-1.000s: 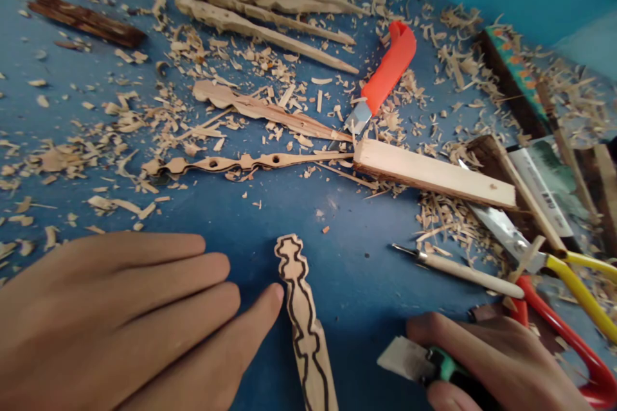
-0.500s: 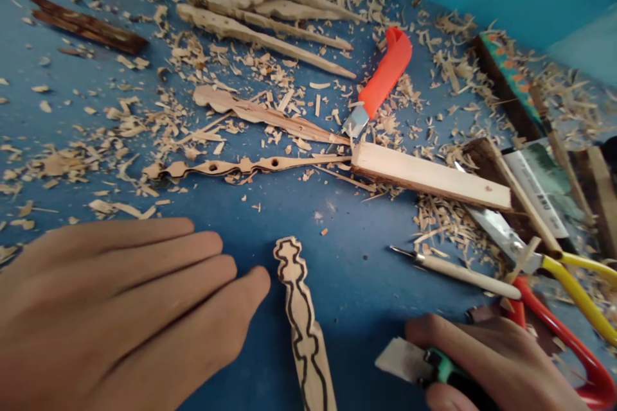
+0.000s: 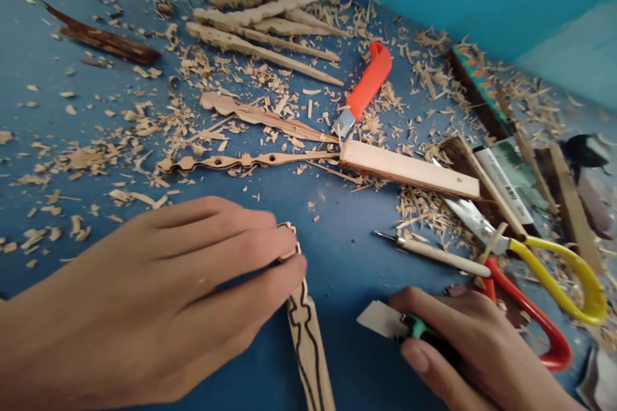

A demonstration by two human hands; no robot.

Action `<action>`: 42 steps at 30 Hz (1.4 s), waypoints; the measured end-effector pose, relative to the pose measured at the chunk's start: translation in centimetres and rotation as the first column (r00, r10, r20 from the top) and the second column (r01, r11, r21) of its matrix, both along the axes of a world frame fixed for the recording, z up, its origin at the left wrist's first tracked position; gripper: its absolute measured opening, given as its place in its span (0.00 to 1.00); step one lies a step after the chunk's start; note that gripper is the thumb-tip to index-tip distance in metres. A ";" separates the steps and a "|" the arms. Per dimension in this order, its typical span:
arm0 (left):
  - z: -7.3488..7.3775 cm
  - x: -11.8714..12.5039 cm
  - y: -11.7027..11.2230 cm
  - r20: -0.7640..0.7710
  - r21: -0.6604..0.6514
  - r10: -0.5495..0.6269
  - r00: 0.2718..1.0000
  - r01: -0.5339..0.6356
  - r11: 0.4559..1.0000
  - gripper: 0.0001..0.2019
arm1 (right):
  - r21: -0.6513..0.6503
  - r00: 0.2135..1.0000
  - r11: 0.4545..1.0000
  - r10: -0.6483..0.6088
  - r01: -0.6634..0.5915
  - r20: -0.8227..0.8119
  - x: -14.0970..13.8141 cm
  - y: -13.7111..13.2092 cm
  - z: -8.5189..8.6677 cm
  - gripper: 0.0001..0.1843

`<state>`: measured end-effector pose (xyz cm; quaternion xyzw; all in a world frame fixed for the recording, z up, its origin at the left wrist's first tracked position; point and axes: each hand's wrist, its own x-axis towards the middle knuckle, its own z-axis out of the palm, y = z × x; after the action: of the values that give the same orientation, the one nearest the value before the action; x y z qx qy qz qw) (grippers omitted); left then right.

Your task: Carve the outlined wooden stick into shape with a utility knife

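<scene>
My left hand [image 3: 159, 302] lies flat on the blue table, its fingertips covering the top end of a wooden stick [image 3: 308, 347] marked with wavy black lines. The stick runs toward the bottom edge of the view. My right hand [image 3: 472, 353] at the lower right grips a green-handled knife [image 3: 400, 324] whose short blade points left, a little right of the stick and not touching it.
Wood shavings cover the blue table [image 3: 337, 250]. Carved sticks [image 3: 260, 13] lie at the back, an orange utility knife [image 3: 364, 87], a flat wood block [image 3: 409, 170], an awl [image 3: 438, 255], and yellow and red handled cutters [image 3: 559, 282] sit to the right.
My left hand slid right and now rests on the top end of the marked stick. The view shifted slightly. My right hand still holds the knife.
</scene>
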<state>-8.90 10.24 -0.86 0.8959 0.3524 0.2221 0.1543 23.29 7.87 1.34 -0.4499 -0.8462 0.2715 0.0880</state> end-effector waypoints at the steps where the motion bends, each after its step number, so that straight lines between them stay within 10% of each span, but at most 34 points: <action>1: 0.1 0.4 0.3 -0.042 0.019 -0.045 0.998 0.046 0.999 0.18 | -0.007 1.000 1.000 -0.006 0.006 0.018 0.0 -0.1 0.1 0.18; 14: -1.1 0.3 2.0 -0.046 0.017 -0.234 0.971 0.235 0.972 0.13 | -0.053 0.991 0.991 0.128 -0.125 0.050 -1.1 -0.2 1.5 0.13; 26: -1.0 -0.5 3.2 0.032 0.027 -0.247 0.969 0.246 0.969 0.13 | 0.404 0.934 0.887 0.074 -0.221 0.350 -5.3 1.2 -1.0 0.27; 42: -1.3 -0.7 3.3 0.146 -0.056 -0.199 0.969 0.209 0.976 0.10 | 0.162 0.844 0.886 0.339 -0.436 0.415 -5.1 -1.0 0.7 0.28</action>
<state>-9.64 13.53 -2.12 0.9035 0.2545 0.2548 0.2322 18.23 6.87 2.00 -0.2970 -0.9481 0.0838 -0.0767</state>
